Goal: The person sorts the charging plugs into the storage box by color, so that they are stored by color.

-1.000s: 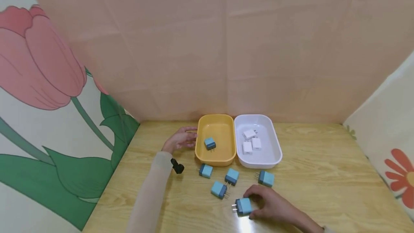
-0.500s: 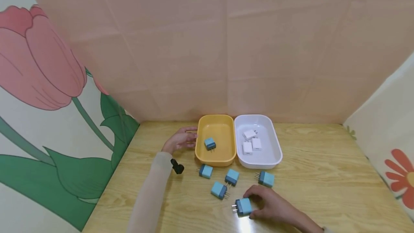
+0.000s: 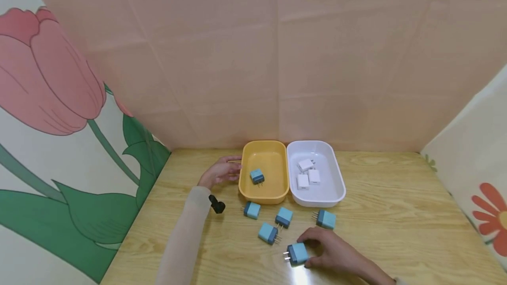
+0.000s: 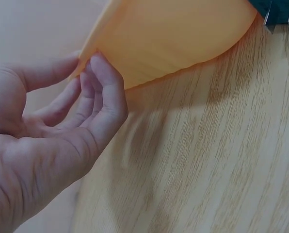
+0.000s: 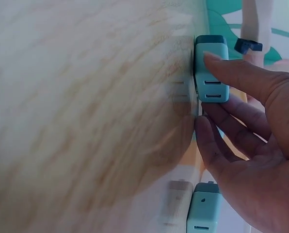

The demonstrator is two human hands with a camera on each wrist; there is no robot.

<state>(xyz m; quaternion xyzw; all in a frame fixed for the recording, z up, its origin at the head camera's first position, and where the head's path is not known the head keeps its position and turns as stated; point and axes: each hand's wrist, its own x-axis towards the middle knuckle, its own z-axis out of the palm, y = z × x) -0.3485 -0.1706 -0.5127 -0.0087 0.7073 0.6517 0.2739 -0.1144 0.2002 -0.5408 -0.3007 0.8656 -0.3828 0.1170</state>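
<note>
My left hand (image 3: 223, 171) is beside the yellow tray (image 3: 264, 196), its loosely bent fingers touching the outer wall. In the left wrist view, its thumb and fingertips (image 4: 105, 73) meet the tray's edge. On the table, my right hand (image 3: 332, 250) holds a two-tone blue USB charger (image 3: 298, 253) between thumb and fingers, prongs facing left. In the right wrist view, the thumb presses on this charger (image 5: 211, 70) near its two ports; the fingers behind are partly hidden. Another blue charger (image 3: 257, 176) lies inside the yellow tray.
A white tray (image 3: 339, 188) stands against the yellow one, with several white chargers (image 3: 303, 182) inside. More blue chargers lie in front of the trays: one (image 3: 251, 210) at left, two (image 3: 284, 217) mid-table, and another (image 3: 326, 219) beyond my right hand. A pink backdrop (image 3: 277, 78) rises behind.
</note>
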